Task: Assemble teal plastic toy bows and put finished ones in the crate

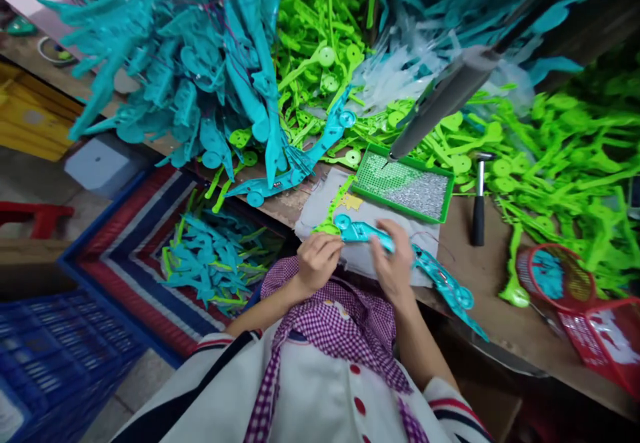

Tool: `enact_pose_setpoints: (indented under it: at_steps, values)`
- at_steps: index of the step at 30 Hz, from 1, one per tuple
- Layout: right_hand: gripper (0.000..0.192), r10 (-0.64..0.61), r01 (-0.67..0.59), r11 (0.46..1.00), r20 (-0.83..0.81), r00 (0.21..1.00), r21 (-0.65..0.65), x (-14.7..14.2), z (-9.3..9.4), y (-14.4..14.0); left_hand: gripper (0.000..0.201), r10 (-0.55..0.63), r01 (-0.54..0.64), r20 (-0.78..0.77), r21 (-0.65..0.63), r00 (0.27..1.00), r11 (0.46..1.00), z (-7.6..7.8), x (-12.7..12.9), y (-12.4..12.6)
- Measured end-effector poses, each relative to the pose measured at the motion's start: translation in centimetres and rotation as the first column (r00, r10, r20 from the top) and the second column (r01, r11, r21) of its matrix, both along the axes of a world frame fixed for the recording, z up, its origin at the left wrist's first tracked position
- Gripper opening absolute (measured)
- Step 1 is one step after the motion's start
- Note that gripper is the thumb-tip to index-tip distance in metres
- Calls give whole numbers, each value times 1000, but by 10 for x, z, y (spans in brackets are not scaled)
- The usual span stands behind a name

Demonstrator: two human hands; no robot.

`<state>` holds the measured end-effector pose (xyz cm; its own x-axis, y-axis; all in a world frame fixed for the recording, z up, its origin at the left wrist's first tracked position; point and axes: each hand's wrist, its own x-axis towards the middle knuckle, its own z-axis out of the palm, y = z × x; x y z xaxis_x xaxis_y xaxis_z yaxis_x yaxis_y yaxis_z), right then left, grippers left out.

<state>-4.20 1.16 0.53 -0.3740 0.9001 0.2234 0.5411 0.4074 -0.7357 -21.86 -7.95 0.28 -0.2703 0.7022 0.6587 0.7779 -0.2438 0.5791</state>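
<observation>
My left hand [318,260] and my right hand [393,263] both grip a long teal plastic part [361,231] that lies across a grey cloth pad [325,209] at the near edge of the wooden table [480,276]. The part's far end with a round hub [457,294] sticks out past my right hand over the table edge. A lime green plastic piece [336,208] lies on the pad just beyond my left hand.
A green tray of small screws [405,185] sits behind the pad, under a hanging grey power screwdriver [445,99]. A black-handled hammer [479,199] lies to its right. Heaps of teal parts [200,63] and green parts [560,163] cover the table. Red baskets [600,336] stand right; a striped bin [125,256] holds teal parts at left.
</observation>
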Motion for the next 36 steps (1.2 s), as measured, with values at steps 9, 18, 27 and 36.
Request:
enact_pose_setpoints:
  at_steps: [9,18,27,36]
  values:
    - [42,105,-141,908,-110,988,-394,-57,-11,36,21,-61,58,-9,-234,998,971,-14,16,12]
    - [39,227,-233,906,-58,972,-353,-73,15,63,19,25,-61,-95,-395,995,916,-25,18,27]
    - [47,214,-240,942,-131,968,-236,-34,-8,39,14,-154,126,-39,-397,987,909,-17,9,48]
    - [58,393,-381,919,175,903,-100,-53,-7,39,43,-44,91,107,-481,993,872,-19,-47,18]
